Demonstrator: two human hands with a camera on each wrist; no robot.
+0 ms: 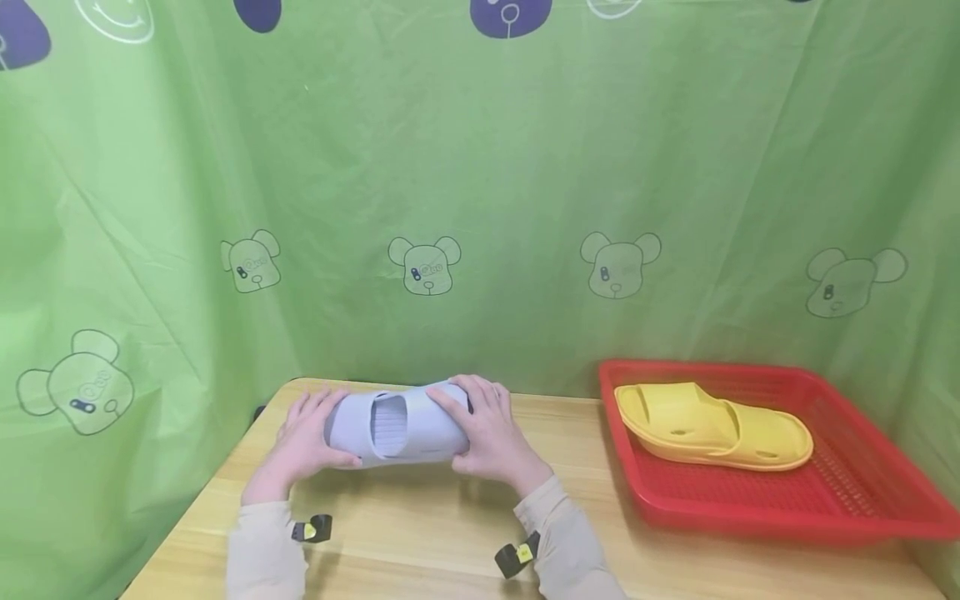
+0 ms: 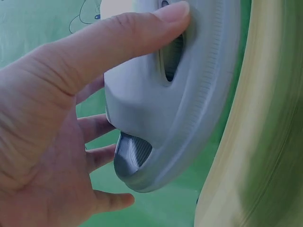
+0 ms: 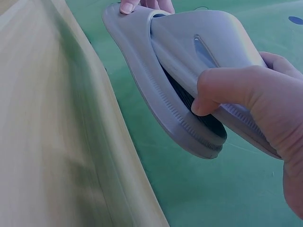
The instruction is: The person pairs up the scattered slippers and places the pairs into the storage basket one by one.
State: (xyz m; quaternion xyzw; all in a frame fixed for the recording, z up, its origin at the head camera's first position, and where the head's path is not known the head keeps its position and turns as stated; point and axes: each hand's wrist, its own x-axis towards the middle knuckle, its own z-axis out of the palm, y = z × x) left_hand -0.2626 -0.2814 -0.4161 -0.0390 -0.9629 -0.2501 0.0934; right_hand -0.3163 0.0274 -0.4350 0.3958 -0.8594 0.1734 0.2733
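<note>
A pair of pale grey-lavender slippers point(image 1: 435, 425) is held lengthwise between both hands above the wooden table point(image 1: 405, 533). The two slippers are fitted into each other, with a ribbed footbed visible in the gap between their straps. My left hand point(image 1: 307, 437) grips the left end; in the left wrist view its thumb lies over the slipper's side point(image 2: 142, 99) and its fingers reach behind. At the other end, my right hand point(image 1: 495, 433) holds on. The right wrist view has its thumb point(image 3: 222, 90) at the seam where one slipper point(image 3: 208, 33) overlaps the other.
A red plastic basket point(image 1: 750, 517) stands at the table's right side, with a pair of yellow slippers point(image 1: 772, 433) in it, also fitted together. A green curtain point(image 1: 517, 325) with bear prints hangs behind and beside the table. Black wrist straps point(image 1: 318, 528) show below the hands.
</note>
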